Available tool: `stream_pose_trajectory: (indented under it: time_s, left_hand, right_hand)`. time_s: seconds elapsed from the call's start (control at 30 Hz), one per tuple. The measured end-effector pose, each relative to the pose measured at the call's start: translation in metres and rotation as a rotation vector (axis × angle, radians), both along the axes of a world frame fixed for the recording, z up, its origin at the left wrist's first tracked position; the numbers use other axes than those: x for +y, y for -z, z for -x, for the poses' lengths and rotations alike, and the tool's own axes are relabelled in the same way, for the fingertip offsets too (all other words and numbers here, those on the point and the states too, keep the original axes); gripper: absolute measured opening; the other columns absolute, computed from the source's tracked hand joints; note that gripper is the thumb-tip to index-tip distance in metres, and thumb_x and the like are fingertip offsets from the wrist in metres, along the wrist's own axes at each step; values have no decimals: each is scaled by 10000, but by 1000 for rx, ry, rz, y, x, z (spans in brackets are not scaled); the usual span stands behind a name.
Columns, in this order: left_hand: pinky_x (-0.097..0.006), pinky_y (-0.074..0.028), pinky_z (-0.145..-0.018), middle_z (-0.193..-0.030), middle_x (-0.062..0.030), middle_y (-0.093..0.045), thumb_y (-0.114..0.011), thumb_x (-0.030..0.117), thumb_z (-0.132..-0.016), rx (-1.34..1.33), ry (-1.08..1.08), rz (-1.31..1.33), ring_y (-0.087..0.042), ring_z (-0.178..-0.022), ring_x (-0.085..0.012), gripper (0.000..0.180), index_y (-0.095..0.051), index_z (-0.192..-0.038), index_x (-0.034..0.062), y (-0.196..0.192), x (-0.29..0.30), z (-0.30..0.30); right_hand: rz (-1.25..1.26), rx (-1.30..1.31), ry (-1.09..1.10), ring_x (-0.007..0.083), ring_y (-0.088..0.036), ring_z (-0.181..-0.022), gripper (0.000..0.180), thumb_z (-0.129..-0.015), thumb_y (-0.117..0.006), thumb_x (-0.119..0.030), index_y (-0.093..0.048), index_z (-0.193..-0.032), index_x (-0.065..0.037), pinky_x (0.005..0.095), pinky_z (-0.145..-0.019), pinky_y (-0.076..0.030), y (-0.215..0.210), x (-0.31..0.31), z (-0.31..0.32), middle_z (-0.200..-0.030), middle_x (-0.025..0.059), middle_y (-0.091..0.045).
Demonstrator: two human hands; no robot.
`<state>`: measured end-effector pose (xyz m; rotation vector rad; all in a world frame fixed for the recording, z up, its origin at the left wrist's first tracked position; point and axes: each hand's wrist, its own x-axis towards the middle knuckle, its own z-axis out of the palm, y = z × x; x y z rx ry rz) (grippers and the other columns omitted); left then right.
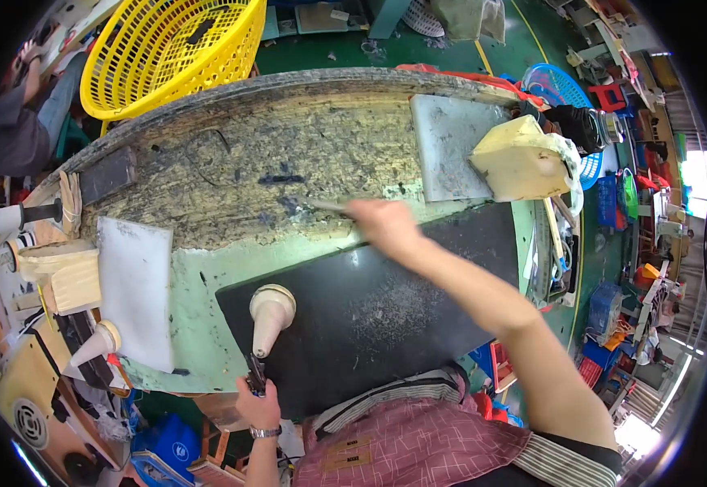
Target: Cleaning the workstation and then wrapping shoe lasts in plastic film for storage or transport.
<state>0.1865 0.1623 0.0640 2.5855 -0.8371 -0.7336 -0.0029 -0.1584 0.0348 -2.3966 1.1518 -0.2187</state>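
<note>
My right hand (387,227) reaches across to the middle of the worn workbench (305,138), closed around a slim, pale grey tool (327,205) whose tip points left. The tip lies over dark smears on the bench; its exact kind does not show. Close to the front edge, my left hand (258,408) is closed on a small dark piece (256,375). Just beyond that piece, a beige cone-shaped bottle (271,323) stands on a black mat (402,300), its narrow end toward me.
A white board (134,284) and a second cone bottle (98,342) are at left. At right, a cream block-shaped container (524,166) stands on a grey-white slab (443,138). Beyond the raised rim is a yellow basket (175,57); another person (21,122) sits far left.
</note>
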Motion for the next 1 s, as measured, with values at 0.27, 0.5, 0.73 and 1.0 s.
stream_pose_trajectory:
  time_s: [0.27, 0.5, 0.73, 1.0]
  left_hand:
    - [-412, -436, -572, -676, -157, -585, -642, 164, -680, -20, -78, 58, -580, -639, -344, 278, -491, -877, 38, 2, 3, -4]
    - [-405, -444, -574, -688, -149, -585, -647, 173, -671, 23, -41, 55, -578, -631, -329, 297, -498, -892, 42, 5, 0, -16]
    - [-368, -430, -548, -652, -120, -569, -660, 154, -651, 50, -17, 35, -567, -591, -275, 279, -481, -832, 37, 9, 6, -24]
    - [-358, -442, -562, -668, -105, -586, -685, 190, -637, 196, -151, -17, -579, -604, -248, 309, -503, -840, 45, 8, 7, -30]
  right_hand:
    - [283, 334, 375, 311, -584, -521, 255, -766, -491, -95, -490, -1021, -101, 430, -452, -451, -8, -73, 32, -592, 160, -581]
    - [227, 157, 27, 279, -593, -546, 338, -718, -493, -56, -481, -1055, -39, 416, -488, -458, -12, -21, -101, -665, 144, -606]
    - [340, 172, -322, 282, -614, -674, 321, -705, -513, -81, -473, -1017, -13, 384, -546, -476, 10, -88, -134, -770, 154, -612]
    - [368, 320, -420, 248, -617, -583, 258, -732, -489, -105, -516, -954, 25, 368, -481, -467, -3, -103, -216, -651, 110, -618]
